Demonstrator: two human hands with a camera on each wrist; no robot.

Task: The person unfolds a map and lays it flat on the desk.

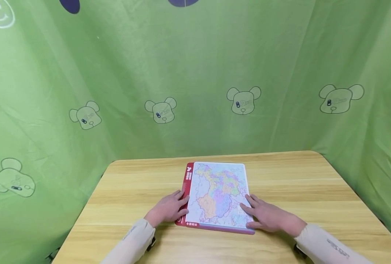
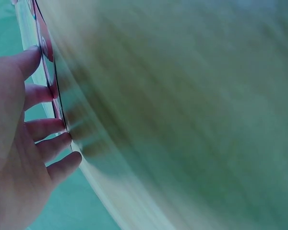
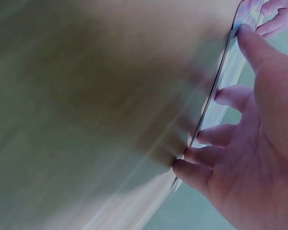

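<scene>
Head view: a map board (image 1: 219, 194) lies flat on the table (image 1: 314, 190), lower centre of the frame, with its red border along the left and near edges. The left hand (image 1: 167, 210) rests at the board's left edge, fingers nearly straight and touching the red rim. The right hand (image 1: 268, 217) lies on the board's lower right corner, fingers spread flat on the map. Neither hand grips anything — both are wide and only press or touch. To square or shift the board well, I judge the hands should push evenly from both sides, with the palms low so the thin sheet does not buckle or tip.

Left wrist view: the picture is blurred. The fingers (image 2: 52, 146) lie straight with their tips against the thin edge of the board (image 2: 44, 43), which runs down from the upper left.

Right wrist view: also blurred. The fingertips (image 3: 209, 136) meet the board's edge (image 3: 216, 103), and the thumb lies over its upper part, at the right of the frame.

Room: bare wood stretches left, right and beyond the board. The near table edge sits close below the hands, so any slide is safer away from it. The green cloth (image 1: 195, 73) hangs just behind the far edge.
</scene>
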